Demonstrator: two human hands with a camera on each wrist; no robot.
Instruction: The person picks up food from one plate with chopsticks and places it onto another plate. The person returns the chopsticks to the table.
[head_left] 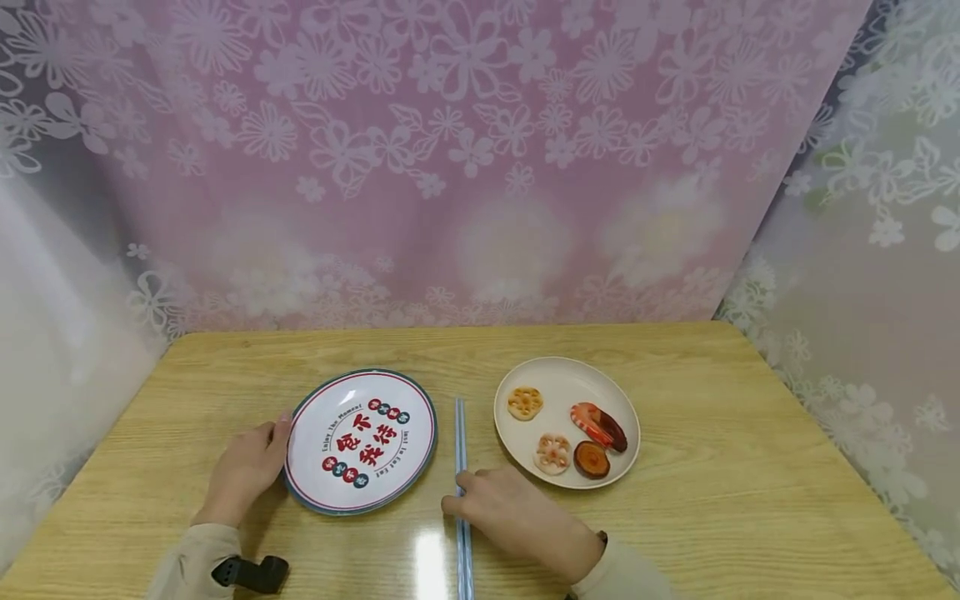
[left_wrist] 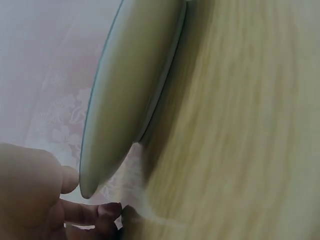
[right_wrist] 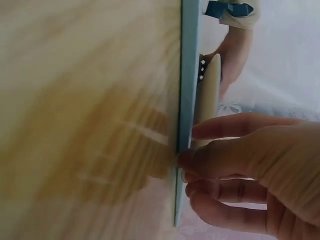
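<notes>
At the left rim of a white plate (head_left: 360, 442) with red lettering and a teal edge is my left hand (head_left: 247, 467). The left wrist view shows the plate's underside (left_wrist: 132, 75), with the thumb at the rim and curled fingers beneath. My right hand (head_left: 517, 508) pinches a pair of pale blue chopsticks (head_left: 461, 442) lying lengthwise on the table. Up close, its thumb and fingertips meet at the chopsticks (right_wrist: 188, 75). Right of them sits a cream plate (head_left: 551, 375) bearing two lotus root slices (head_left: 525, 403), a shrimp (head_left: 589, 423), a dark brown piece (head_left: 615, 433) and a round brown slice (head_left: 592, 460).
The wooden table (head_left: 750, 467) has a glossy top that reflects light near the front. Behind it hangs a pink flowered curtain (head_left: 465, 167), with pale flowered cloth (head_left: 892, 250) at the sides. A black band (head_left: 251, 573) is on the left wrist.
</notes>
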